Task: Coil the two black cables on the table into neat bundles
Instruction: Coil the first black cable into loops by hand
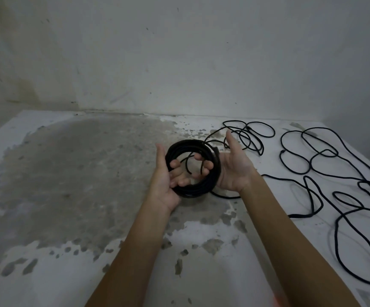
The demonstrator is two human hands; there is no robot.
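Observation:
A black cable wound into a round coil is held between my two hands above the table. My left hand cups its left side, fingers curled through the ring. My right hand holds the right side, fingers reaching through the middle and thumb pointing up. A loose thin tail of this cable trails back right on the table in small loops. The second black cable, thicker, lies uncoiled in wide tangled loops at the right.
The table is white with large worn grey patches. A stained pale wall rises right behind its far edge. The table's right edge runs close to the loose cable.

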